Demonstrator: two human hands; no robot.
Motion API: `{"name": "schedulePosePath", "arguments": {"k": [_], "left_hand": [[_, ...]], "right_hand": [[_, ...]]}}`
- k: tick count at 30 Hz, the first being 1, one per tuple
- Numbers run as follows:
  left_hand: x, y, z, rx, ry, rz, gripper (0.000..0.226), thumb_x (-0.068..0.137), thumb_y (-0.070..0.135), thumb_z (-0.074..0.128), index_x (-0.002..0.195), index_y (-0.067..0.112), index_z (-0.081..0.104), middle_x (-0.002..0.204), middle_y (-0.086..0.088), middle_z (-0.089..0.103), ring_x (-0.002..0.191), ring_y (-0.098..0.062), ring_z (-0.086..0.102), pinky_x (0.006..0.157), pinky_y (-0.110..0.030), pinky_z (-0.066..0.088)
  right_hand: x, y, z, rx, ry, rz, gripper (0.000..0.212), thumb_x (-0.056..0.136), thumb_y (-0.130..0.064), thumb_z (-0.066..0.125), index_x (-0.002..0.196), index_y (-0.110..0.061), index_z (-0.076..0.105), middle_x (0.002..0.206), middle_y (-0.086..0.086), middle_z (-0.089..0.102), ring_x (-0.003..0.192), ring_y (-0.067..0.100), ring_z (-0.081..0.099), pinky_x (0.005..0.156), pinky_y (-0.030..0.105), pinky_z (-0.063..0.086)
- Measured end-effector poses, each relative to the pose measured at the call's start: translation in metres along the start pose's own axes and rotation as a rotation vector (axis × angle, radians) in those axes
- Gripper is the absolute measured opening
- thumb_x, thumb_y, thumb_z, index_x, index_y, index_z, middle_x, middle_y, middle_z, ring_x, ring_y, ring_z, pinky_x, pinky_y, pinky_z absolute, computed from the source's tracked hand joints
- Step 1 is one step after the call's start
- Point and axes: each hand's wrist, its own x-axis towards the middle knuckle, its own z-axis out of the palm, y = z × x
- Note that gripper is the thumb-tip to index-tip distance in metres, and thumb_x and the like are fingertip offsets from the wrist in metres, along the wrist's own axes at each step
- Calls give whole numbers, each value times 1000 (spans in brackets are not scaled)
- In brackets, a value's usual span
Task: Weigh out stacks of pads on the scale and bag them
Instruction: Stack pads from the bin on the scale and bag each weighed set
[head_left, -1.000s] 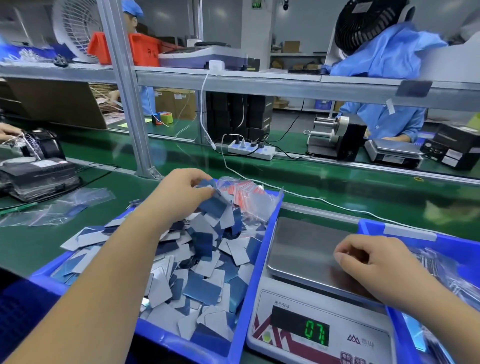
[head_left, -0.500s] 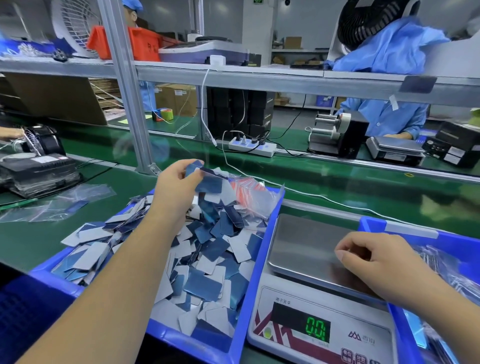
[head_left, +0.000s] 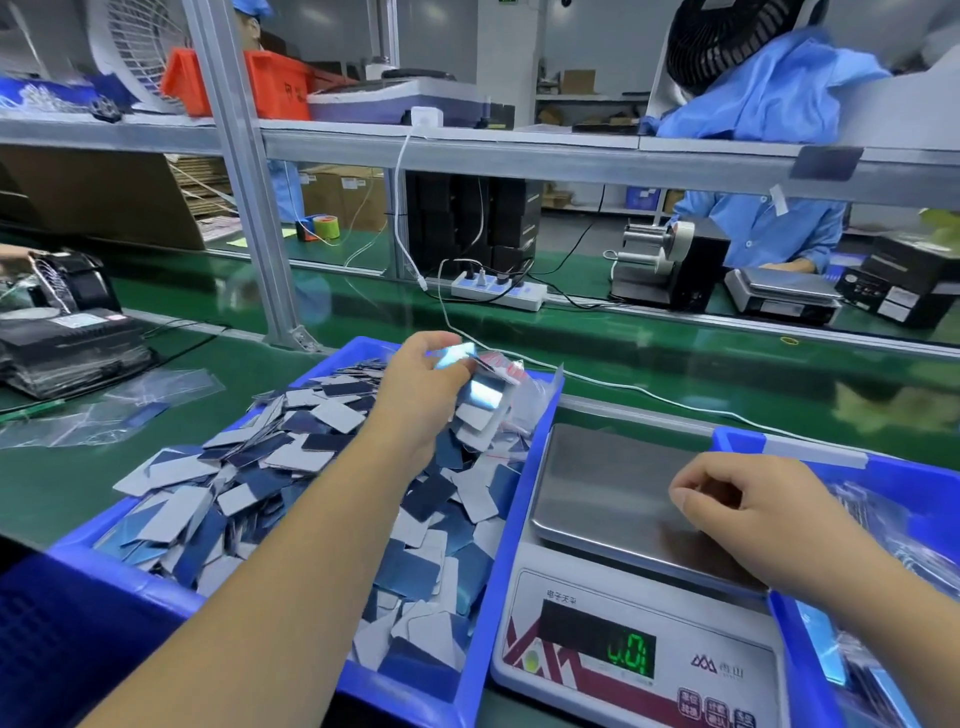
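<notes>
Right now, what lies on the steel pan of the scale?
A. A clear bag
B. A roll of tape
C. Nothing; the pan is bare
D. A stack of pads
C. The scale has a bare steel pan; the left hand grips pads above the blue bin, and the right hand hovers curled at the pan's right edge, with nothing seen in it.

Bright light from above. It glares white on the pads (head_left: 485, 397) in the left hand (head_left: 423, 395). The edges look bent.
</notes>
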Motion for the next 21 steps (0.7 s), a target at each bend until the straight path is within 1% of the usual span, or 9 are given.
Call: {"name": "schedulePosePath", "arguments": {"k": [3, 6, 9, 11, 12, 14, 16, 19, 21], "left_hand": [[-13, 1, 31, 80, -149, 19, 20, 95, 16, 65, 101, 34, 61, 111, -3, 67, 88, -23, 71, 59, -27, 55], [-26, 0, 69, 179, -292, 83, 20, 94, 18, 67, 99, 36, 60, 103, -5, 67, 81, -22, 69, 63, -32, 55], [-38, -5, 101, 322, -383, 172, 20, 92, 23, 68, 104, 36, 59, 93, 5, 63, 77, -15, 64, 63, -24, 50], [-43, -9, 111, 438, -402, 233, 21, 93, 26, 67, 108, 37, 59, 92, 14, 59, 76, -6, 60, 62, -14, 45], [-45, -10, 114, 491, -403, 259, 23, 93, 27, 65, 113, 37, 60, 96, 14, 61, 81, -6, 60, 66, -13, 45], [-45, -13, 115, 580, -400, 325, 29, 95, 27, 62, 124, 32, 61, 112, 10, 63, 97, -11, 59, 79, -20, 42], [-44, -14, 114, 640, -410, 390, 28, 98, 25, 58, 126, 26, 61, 114, 8, 62, 104, -14, 56, 79, -18, 34], [-44, -16, 110, 663, -421, 377, 28, 101, 25, 51, 126, 22, 63, 105, 6, 61, 92, -13, 53, 72, -18, 32], [-43, -17, 106, 674, -439, 372, 31, 103, 21, 44, 129, 20, 63, 105, 3, 63, 78, -8, 51, 63, -13, 33]], "right_hand": [[3, 4, -1, 11, 49, 28, 24, 86, -22, 66, 65, -34, 66, 63, -24, 64, 68, -4, 57, 64, 9, 42], [6, 11, -1, 58, 98, 71, 22, 87, -22, 64, 68, -33, 66, 64, -25, 63, 67, -4, 56, 60, 7, 40], [9, 15, 1, 125, 179, 68, 17, 91, -27, 61, 77, -35, 66, 71, -27, 63, 75, -8, 55, 61, 5, 37], [10, 14, 5, 172, 209, 30, 14, 94, -28, 58, 88, -35, 68, 73, -28, 63, 82, -14, 53, 66, 1, 35], [10, 14, 7, 175, 205, 7, 14, 94, -28, 57, 95, -33, 70, 78, -30, 62, 86, -18, 51, 69, -1, 33], [11, 15, 11, 158, 168, -23, 17, 94, -30, 58, 105, -32, 71, 91, -28, 62, 90, -21, 49, 74, -2, 32], [11, 18, 14, 131, 138, -22, 18, 92, -35, 60, 107, -35, 69, 94, -23, 63, 89, -17, 50, 74, 0, 34], [11, 18, 17, 100, 135, -10, 17, 86, -43, 64, 102, -38, 68, 93, -18, 64, 86, -7, 54, 71, 2, 35], [11, 15, 19, 83, 138, -10, 17, 85, -41, 68, 101, -35, 70, 93, -14, 65, 84, -2, 55, 72, 2, 35]]}}
